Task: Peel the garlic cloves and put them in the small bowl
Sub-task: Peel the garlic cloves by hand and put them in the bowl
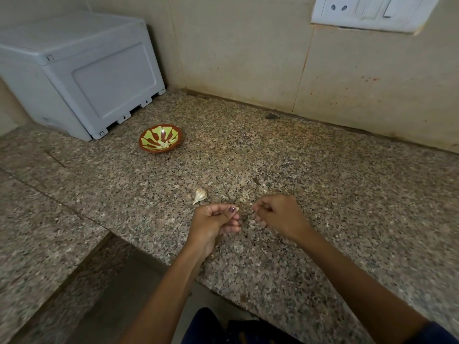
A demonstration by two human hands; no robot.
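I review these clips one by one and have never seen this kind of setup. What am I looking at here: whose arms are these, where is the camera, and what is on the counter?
There is no machine here. A person wears one wide-angle camera on the head, looking forward and down, so the two bare arms are the person's own.

The left hand pinches a small pale piece, probably a garlic clove, at the fingertips. The right hand is curled too, with a thin pale scrap at its fingertips, likely peel; too small to be sure.

On the granite counter lie a garlic bulb, just beyond the left hand, and farther back a small bowl holding some pale pieces. A grey plastic box stands in the corner.
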